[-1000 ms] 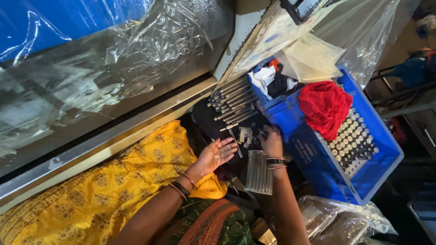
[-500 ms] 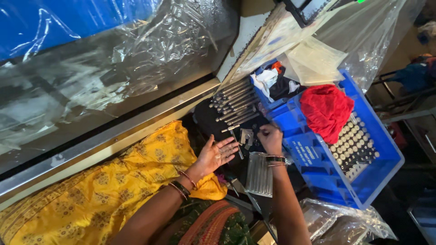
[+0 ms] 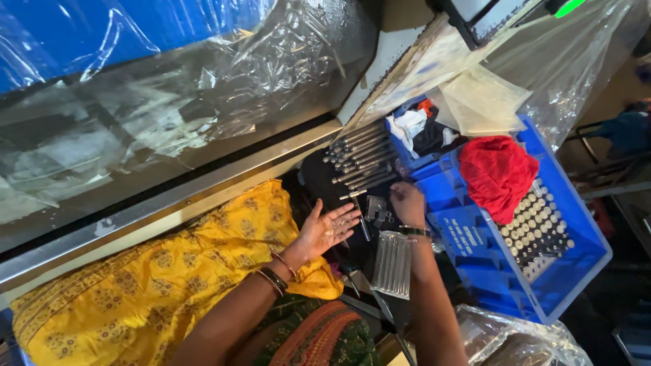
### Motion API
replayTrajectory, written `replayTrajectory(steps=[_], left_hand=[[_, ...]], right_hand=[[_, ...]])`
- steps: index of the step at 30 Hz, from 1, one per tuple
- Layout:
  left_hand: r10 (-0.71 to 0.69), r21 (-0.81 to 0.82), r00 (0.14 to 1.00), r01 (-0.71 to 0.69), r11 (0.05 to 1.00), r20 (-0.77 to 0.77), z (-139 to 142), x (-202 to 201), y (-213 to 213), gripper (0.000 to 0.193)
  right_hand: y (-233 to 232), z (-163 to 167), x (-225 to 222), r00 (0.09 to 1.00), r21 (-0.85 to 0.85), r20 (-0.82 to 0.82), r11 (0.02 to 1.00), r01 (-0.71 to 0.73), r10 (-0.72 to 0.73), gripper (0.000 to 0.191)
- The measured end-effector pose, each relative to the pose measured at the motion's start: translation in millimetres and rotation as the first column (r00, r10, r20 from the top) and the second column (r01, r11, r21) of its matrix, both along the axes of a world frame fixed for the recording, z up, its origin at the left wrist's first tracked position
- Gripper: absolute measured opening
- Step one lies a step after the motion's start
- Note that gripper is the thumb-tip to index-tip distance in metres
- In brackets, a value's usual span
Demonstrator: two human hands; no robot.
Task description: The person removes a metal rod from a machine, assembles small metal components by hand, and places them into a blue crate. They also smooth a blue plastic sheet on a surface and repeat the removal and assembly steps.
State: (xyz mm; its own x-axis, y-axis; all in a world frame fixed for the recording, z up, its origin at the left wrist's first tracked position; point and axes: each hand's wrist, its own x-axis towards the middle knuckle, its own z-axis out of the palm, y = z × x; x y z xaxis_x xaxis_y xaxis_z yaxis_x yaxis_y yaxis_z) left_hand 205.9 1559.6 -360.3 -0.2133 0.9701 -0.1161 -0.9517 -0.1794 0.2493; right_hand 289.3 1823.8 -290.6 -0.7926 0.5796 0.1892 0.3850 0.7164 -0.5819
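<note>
Steel rods point(image 3: 359, 159), long and slim, about a dozen, laid side by side on a dark worktop point(image 3: 315, 173); long axes run from lower left to upper right in the head view, heads towards the near end.

Head view, single entry.

Right hand point(image 3: 407, 203): fingers curled down, back of hand to the camera, sitting at the near right end of the rod row. Grip closed or nearly so; what it pinches, if anything, is hidden under the knuckles and I cannot tell. Nearest rod lies just up and left of this grip, touching or almost touching the fingertips. This is the nearer hand to the rods.

Left hand point(image 3: 325, 229): palm up, fingers spread wide, holding nothing visible. The rod row lies up and to the right of it, apart.

Between the two hands: one loose dark rod point(image 3: 360, 217), pointing away from the row, and a small grey metal block point(image 3: 377, 210) just left of the right grip.

Below the right wrist: clear ribbed plastic tray point(image 3: 392, 264), lengthwise along the forearm.

Right of the right grip: blue crate point(image 3: 475, 234), holding a red cloth point(image 3: 498, 173) and rows of pale round-topped small parts point(image 3: 536, 227).

Left and below: yellow patterned fabric point(image 3: 169, 285). Clear plastic sheeting point(image 3: 169, 115) above.
</note>
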Motion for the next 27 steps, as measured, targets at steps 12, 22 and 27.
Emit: replayTrajectory(steps=[12,22,27], left_hand=[[0.080,-0.199,0.993,-0.095,0.975,-0.082,-34.6,11.7,1.5,0.038],[0.124,-0.103,0.979,-0.109,0.989,0.159,-61.8,1.5,-13.7,0.035],[0.163,-0.121,0.967,-0.141,0.983,0.194,-61.4,-7.0,-31.9,0.034]], right_hand=[[-172.7,75.4,3.7,0.826,-0.135,-0.034,0.816,-0.562,0.563,0.034],[-195.6,106.0,7.7,0.831,-0.089,-0.045,0.826,-0.557,0.555,0.025],[-218.4,120.5,6.4,0.847,-0.141,-0.087,0.836,-0.531,0.524,0.023]])
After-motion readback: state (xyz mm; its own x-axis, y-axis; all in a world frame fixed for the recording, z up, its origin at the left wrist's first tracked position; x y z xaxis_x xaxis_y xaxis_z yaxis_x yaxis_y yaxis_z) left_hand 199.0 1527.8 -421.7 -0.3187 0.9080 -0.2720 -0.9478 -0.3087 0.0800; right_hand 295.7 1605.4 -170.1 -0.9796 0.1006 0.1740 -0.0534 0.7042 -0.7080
